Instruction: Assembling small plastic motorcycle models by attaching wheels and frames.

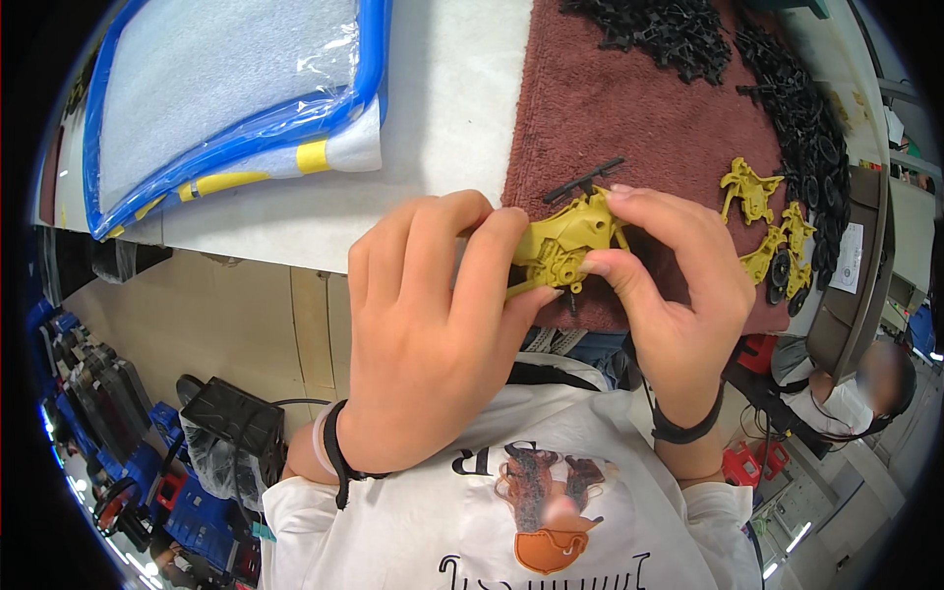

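Note:
Between my two hands, over the near edge of a reddish-brown towel (590,108), is a yellow plastic toy motorcycle body (568,239). My left hand (423,305) grips its left end, fingers on top and thumb underneath. With thumb and forefinger, my right hand (683,280) pinches its right end. A thin black bar, like a handlebar (590,179), sticks out at the far side of the body. Its joint with the body is partly covered by my right fingertips. A small dark piece shows below the body.
Several more yellow bodies (752,192) lie on the towel to the right, with black wheels (780,267) beside them. Heaps of small black parts (669,39) cover its far side and right edge. A blue-rimmed tray (370,69) stands far left. A person (846,403) sits at right.

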